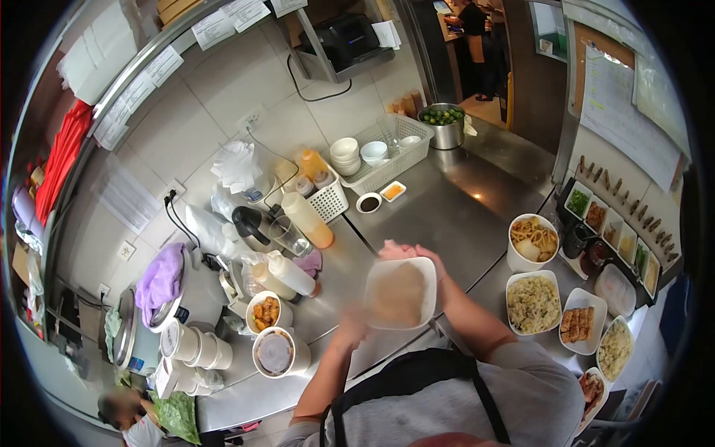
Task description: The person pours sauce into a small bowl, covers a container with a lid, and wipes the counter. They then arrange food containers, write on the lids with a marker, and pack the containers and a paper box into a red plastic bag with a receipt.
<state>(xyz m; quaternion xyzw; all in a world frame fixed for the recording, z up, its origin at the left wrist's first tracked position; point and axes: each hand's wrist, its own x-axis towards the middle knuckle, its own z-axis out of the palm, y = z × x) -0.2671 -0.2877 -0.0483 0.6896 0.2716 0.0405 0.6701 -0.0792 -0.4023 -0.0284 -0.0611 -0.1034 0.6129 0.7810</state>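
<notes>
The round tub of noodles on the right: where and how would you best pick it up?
The tub is probably best held by its outer wall, below the rim, coming from the picture's left. It stands upright, noodles filling its open top; bare counter lies left, while boxed rice sits close on its near side.

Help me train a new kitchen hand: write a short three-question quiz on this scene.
1. True or false: the person's right hand holds a white rounded-square container.
2. Fill in: the round, silver-coloured metal pot holds ___.
3. The sauce in the small, square white dish is: A) black; B) orange; C) green.

Key: 1. True. 2. Small green pieces of food. 3. B.
</notes>
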